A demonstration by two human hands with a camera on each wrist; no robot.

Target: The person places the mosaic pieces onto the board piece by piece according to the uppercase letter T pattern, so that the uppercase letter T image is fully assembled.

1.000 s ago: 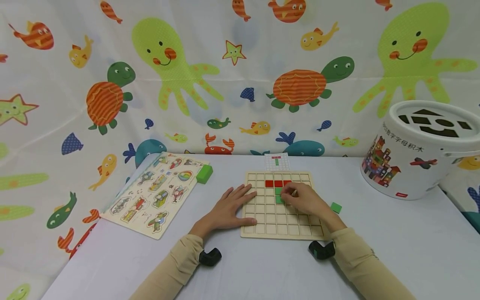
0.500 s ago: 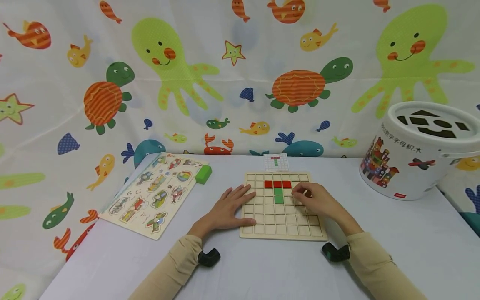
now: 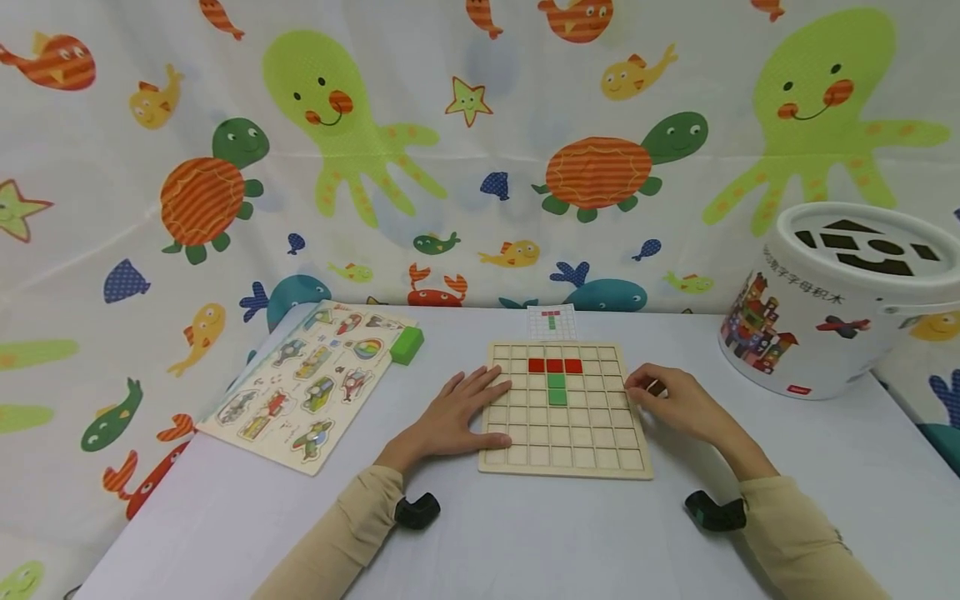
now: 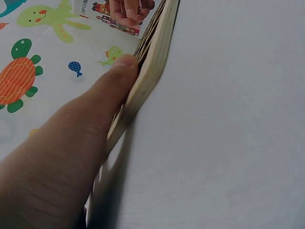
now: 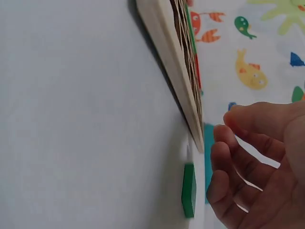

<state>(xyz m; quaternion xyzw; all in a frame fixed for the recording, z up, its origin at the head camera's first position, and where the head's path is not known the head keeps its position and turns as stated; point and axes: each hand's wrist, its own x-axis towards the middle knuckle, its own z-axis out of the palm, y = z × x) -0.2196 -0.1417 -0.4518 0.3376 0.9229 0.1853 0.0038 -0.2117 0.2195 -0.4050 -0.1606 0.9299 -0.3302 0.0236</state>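
Note:
A wooden grid board (image 3: 564, 459) lies flat, with a row of three red tiles (image 3: 554, 366) and two green tiles (image 3: 557, 397) below the middle one. My left hand (image 3: 453, 418) rests on the board's left side, fingers spread and thumb on the rim. Just past the right edge hovers my right hand (image 3: 678, 402), its fingers loosely curled. In the right wrist view nothing sits between thumb and fingertips. A loose green tile (image 5: 189, 191) lies on the table close to the fingers there; the hand hides it in the head view.
A pattern card (image 3: 564, 325) with a red and green T lies behind the board. To the left are a picture puzzle board (image 3: 292, 417) and a green block (image 3: 407, 345). A large white bucket (image 3: 832, 333) stands at the back right, before a patterned cloth (image 3: 510, 83).
My right hand has moved right, off the green tiles and past the board's edge, now covering the loose green tile in the head view. The left hand has stayed in place.

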